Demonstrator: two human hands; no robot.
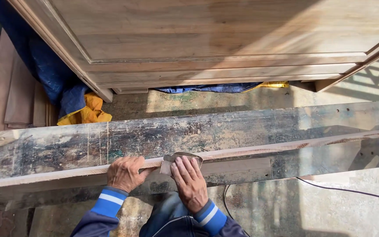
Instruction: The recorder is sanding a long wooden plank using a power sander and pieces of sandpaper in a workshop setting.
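The right hand lies flat, fingers stretched out and close together, pressing a folded piece of sandpaper down onto a long thin wooden strip; it is not curled around anything, the paper is simply pinned under the fingertips and wraps a little over the strip's top edge. Just to the left of the sandpaper, the left hand is curled over the same strip with the fingers hooked on its far edge, holding it down; whether the thumb closes underneath cannot be told. The two hands are nearly touching, and the right one is the nearer to the sandpaper. The strip runs lengthwise left to right, rising slightly toward the right, so from the sandpaper most of its exposed length lies off to the right. It rests on a worn, stained workbench plank that runs the same way. Beyond the plank from the sandpaper stands a large pale wooden panelled piece, with blue and yellow cloth bunched at its lower left. A dark cable trails on the ground to the right.
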